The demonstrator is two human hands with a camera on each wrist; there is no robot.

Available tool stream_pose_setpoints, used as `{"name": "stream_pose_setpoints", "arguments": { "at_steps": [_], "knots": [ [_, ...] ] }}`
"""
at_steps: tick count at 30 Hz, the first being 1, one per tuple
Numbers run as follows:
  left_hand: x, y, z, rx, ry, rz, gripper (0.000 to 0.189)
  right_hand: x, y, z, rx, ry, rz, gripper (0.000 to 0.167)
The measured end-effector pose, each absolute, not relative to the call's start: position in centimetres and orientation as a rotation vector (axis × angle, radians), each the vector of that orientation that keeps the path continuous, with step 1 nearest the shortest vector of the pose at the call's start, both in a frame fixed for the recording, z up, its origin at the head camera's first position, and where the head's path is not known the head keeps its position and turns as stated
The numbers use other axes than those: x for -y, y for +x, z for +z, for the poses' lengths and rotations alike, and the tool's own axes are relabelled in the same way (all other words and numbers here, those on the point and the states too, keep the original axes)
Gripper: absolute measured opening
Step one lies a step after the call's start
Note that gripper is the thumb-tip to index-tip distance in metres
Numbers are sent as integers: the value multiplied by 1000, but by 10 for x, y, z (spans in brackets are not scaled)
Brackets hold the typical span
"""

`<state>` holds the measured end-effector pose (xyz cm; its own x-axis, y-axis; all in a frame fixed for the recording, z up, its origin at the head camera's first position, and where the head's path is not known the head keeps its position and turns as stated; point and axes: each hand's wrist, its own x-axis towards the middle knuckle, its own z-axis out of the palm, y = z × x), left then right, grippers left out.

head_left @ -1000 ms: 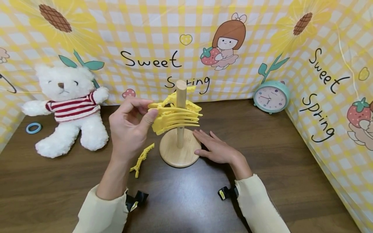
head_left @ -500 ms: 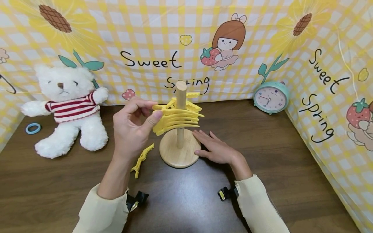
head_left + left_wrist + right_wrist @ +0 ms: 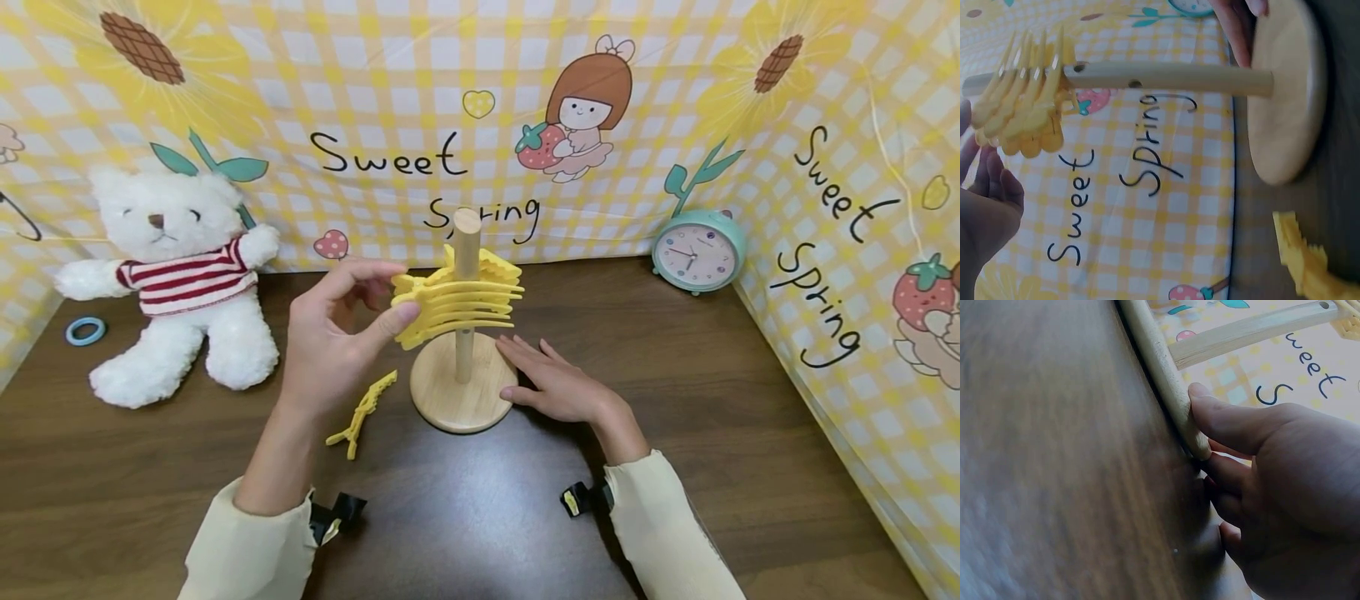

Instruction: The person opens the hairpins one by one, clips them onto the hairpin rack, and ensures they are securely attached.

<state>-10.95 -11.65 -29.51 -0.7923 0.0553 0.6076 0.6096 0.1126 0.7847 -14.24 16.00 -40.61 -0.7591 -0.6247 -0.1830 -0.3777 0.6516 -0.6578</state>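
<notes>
A wooden stand has an upright pole (image 3: 465,358) on a round base (image 3: 438,400). Several yellow hair clips (image 3: 472,302) are clamped on the pole, stacked one above another, their handle ends toward my left hand (image 3: 326,333). Its thumb and index finger are spread at the handle end of the top clip; whether they still touch it is hard to tell. Another yellow hair clip (image 3: 365,412) lies on the table left of the base. My right hand (image 3: 558,383) holds the base's right rim, thumb and fingers against it in the right wrist view (image 3: 1285,462).
A white teddy bear (image 3: 187,275) in a striped top sits at the back left, beside a blue ring (image 3: 86,331). At the back right stands a mint alarm clock (image 3: 697,250). Printed yellow cloth (image 3: 390,75) hangs behind the dark wooden table (image 3: 750,400).
The top clip, earlier spread with one jaw behind the pole, has closed on it. My left thumb and index finger have moved apart, and the wrist has shifted slightly left. The right hand stays still.
</notes>
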Motion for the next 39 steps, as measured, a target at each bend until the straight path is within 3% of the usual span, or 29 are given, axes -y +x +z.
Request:
{"name": "stream_pose_setpoints", "arguments": {
  "at_steps": [24,39],
  "knots": [
    [142,-106,-307,2141,-689,-1678,48,-161,-143,-405,-2465,-775,-857,72],
    [188,-111,-337,2360,-433,-1665,44,-160,-143,-406,-2474,-809,-844,73]
  ]
}}
